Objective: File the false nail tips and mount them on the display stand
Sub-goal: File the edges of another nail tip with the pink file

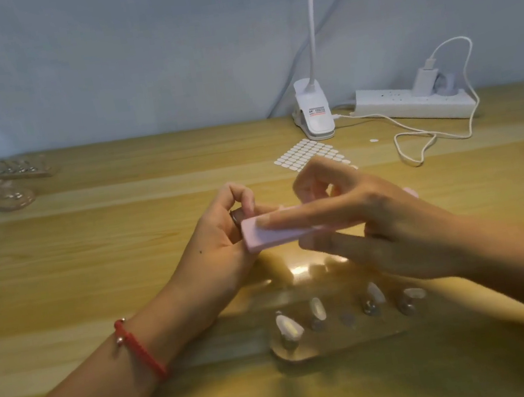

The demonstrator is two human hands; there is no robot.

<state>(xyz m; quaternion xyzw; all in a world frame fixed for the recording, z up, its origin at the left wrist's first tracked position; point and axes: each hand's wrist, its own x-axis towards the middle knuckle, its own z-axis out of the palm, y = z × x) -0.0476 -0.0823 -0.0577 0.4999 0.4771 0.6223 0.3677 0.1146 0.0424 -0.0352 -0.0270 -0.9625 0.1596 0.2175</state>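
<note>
My right hand (377, 225) grips a pink buffer block (269, 236), its index finger laid along the top. The block's left end lies against my left hand (225, 237), which pinches a small metal peg (237, 216) between thumb and fingers; whether a nail tip sits on it I cannot tell. Below the hands lies a clear display stand (310, 349) with several metal pegs. Pale nail tips (288, 327) sit on most of the pegs, and one peg place in the middle is bare.
A sheet of white adhesive tabs (301, 155) lies behind the hands. A white clip lamp (314, 112) and a power strip (416, 103) with a looping cable stand at the back right. Two more clear stands (1, 193) lie at the far left.
</note>
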